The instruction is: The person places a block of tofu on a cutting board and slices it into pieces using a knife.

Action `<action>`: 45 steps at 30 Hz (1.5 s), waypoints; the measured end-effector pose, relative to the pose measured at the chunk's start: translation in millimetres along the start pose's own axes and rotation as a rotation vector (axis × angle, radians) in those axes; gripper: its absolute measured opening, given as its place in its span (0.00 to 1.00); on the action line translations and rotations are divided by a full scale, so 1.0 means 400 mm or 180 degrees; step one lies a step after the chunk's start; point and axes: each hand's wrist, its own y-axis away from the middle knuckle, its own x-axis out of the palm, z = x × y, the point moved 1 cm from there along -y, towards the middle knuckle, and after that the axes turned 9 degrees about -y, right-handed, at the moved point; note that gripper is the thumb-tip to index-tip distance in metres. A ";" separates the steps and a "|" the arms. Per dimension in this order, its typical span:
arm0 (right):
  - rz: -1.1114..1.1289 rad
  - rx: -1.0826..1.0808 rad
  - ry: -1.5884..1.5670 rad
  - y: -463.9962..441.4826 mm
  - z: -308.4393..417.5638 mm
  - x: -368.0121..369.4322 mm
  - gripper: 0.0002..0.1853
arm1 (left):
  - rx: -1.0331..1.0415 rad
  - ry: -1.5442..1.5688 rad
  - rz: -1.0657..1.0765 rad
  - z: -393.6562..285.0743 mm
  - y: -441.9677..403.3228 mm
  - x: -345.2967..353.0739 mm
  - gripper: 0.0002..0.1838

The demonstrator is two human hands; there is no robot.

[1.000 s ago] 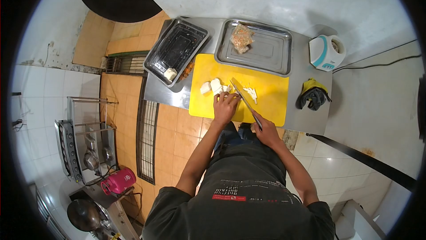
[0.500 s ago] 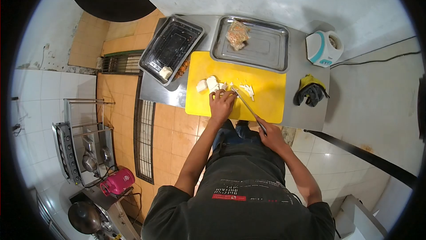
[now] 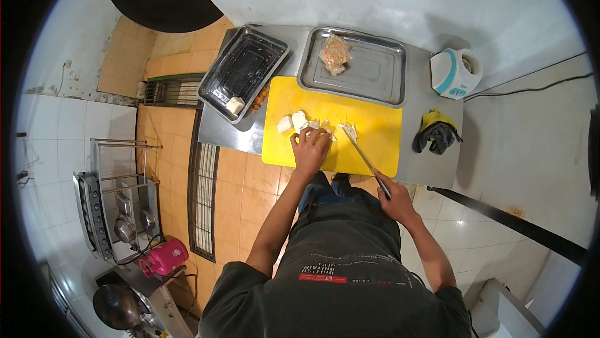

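A yellow cutting board [image 3: 380, 144] lies on the metal table. My right hand [image 3: 395, 197] is closed round the handle of a knife [image 3: 361, 153], whose tip touches a small heap of cut white strips [image 3: 350, 131]. With fingers curled down, my left hand [image 3: 310, 150] holds a white block that looks like tofu [image 3: 314, 125] on the board; its fingertips partly cover the pieces there. Two larger white blocks, one of them a tofu-like block [image 3: 285, 124], sit just left of those fingers.
Behind the board stands a metal tray [image 3: 381, 63] with a filled plastic bag [image 3: 335, 55]. A darker tray [image 3: 244, 66] at left holds one white block [image 3: 235, 105]. To the right are a yellow-and-grey cloth [image 3: 437, 133] and a white-and-teal appliance [image 3: 451, 74].
The knife and my right hand have moved right and toward my body, away from my left hand. The white strips now lie bunched at the blade tip. My left hand has shifted slightly left.
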 end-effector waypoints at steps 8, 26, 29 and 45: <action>0.0122 0.0256 -0.0421 -0.065 0.043 0.026 0.31 | -0.0038 -0.0064 0.0025 0.008 0.004 0.002 0.10; -0.0080 -0.0293 -0.0378 -0.091 0.015 0.103 0.30 | -0.0196 -0.0113 -0.0047 0.003 -0.004 0.001 0.06; -0.0035 -0.0210 -0.0314 -0.088 0.014 0.103 0.29 | -0.0233 -0.0120 -0.0004 0.003 -0.004 0.000 0.06; 0.0088 -0.0305 -0.0044 -0.044 -0.008 0.047 0.31 | -0.0313 -0.0043 -0.0065 0.006 0.001 0.008 0.08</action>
